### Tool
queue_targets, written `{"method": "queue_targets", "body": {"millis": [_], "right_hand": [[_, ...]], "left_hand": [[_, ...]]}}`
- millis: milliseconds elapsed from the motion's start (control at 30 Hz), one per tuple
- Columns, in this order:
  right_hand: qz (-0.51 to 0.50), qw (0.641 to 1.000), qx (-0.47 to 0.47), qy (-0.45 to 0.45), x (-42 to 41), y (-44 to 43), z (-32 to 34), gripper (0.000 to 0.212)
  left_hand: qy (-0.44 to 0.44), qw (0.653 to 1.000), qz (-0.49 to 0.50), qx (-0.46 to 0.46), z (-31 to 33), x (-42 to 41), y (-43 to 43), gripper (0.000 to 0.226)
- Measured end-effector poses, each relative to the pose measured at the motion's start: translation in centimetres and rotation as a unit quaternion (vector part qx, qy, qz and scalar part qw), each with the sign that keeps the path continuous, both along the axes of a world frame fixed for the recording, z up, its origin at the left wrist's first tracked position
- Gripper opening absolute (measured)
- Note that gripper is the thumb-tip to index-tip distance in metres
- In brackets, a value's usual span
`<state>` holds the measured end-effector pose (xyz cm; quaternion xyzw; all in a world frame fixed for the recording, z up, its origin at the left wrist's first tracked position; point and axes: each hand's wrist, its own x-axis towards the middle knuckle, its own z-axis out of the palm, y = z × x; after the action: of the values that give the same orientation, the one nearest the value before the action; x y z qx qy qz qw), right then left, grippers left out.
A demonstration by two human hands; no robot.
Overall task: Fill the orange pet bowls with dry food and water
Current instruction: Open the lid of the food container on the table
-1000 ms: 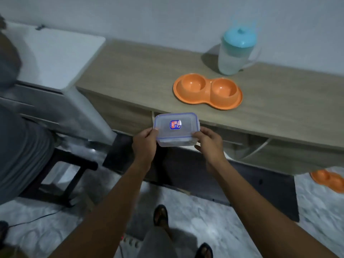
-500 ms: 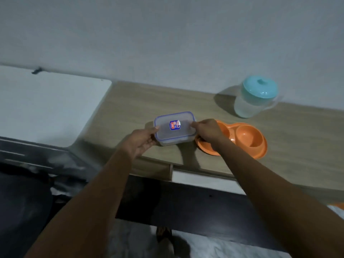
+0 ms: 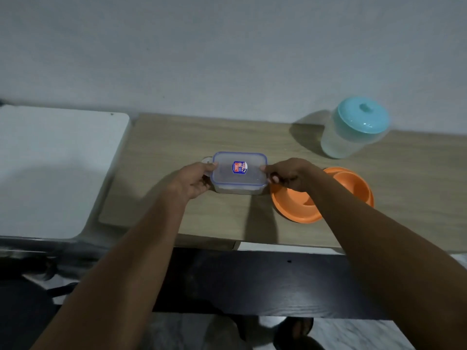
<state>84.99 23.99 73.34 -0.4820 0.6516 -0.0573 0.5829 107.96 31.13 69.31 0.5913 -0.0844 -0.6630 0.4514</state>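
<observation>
Gripping the lidded container point(image 3: 239, 173) — left hand point(image 3: 194, 180), right hand point(image 3: 288, 173) — beside orange bowls point(image 3: 298, 203).

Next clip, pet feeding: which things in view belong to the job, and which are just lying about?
Belong to the job:
- orange double bowl
- lidded clear container, gripped at its ends by the left hand and right hand
- jug with teal lid

Just lying about:
- white surface on the left
- wooden counter
- sandal on the floor

Rectangular translucent plastic container point(image 3: 239, 173): smooth, blue-rimmed lid, glossy paper label. Orange plastic double pet bowl point(image 3: 298, 205): smooth, slight sheen. Light wood-grain countertop point(image 3: 177, 137): matt. Frosted plastic jug point(image 3: 353, 130): smooth turquoise lid.
</observation>
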Motion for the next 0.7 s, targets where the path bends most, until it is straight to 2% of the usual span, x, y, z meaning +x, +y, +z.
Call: {"method": "queue_targets", "body": {"millis": [100,200,267,333,400,433,500,567,600,633,700], "right_hand": [[-0.04,0.998,-0.048,0.007,0.1,-0.1,0.0,0.034],[-0.012,0.977,-0.174,0.118,0.5,0.3,0.1,0.032],[0.021,0.946,-0.254,0.199,0.4,1.8,-0.3,0.033],[-0.036,0.934,-0.298,0.192,0.3,4.9,-0.8,0.038],[-0.109,0.936,-0.302,0.144,0.8,8.3,-1.7,0.039],[-0.138,0.948,-0.271,0.097,1.4,9.7,-2.0,0.04],[-0.203,0.967,-0.142,-0.05,2.7,11.1,-2.8,0.04],[-0.258,0.949,-0.007,-0.18,3.7,11.3,-3.5,0.036],[-0.274,0.934,0.03,-0.229,4.1,11.1,-3.7,0.034],[-0.289,0.919,0.048,-0.264,4.4,10.9,-3.8,0.033],[-0.309,0.899,0.061,-0.305,4.7,10.6,-3.8,0.03]], "left_hand": [[-0.03,1.0,-0.001,0.001,0.4,-0.1,-0.1,0.005],[-0.07,0.997,-0.024,0.001,0.8,-0.1,-0.2,0.014],[-0.134,0.99,-0.039,-0.013,0.8,0.1,-0.5,0.033],[-0.237,0.968,-0.062,-0.047,1.1,0.3,-1.2,0.042],[-0.306,0.941,-0.114,-0.094,2.0,0.1,-2.3,0.039],[-0.313,0.931,-0.153,-0.109,2.2,-0.1,-3.1,0.033],[-0.34,0.902,-0.247,-0.097,2.8,-0.6,-4.5,0.04],[-0.376,0.865,-0.325,-0.062,3.2,-0.8,-5.6,0.055],[-0.38,0.857,-0.344,-0.053,3.1,-0.9,-6.1,0.057],[-0.371,0.858,-0.353,-0.047,3.0,-0.8,-6.5,0.055],[-0.313,0.882,-0.35,-0.03,2.6,-0.7,-7.1,0.05]]}}
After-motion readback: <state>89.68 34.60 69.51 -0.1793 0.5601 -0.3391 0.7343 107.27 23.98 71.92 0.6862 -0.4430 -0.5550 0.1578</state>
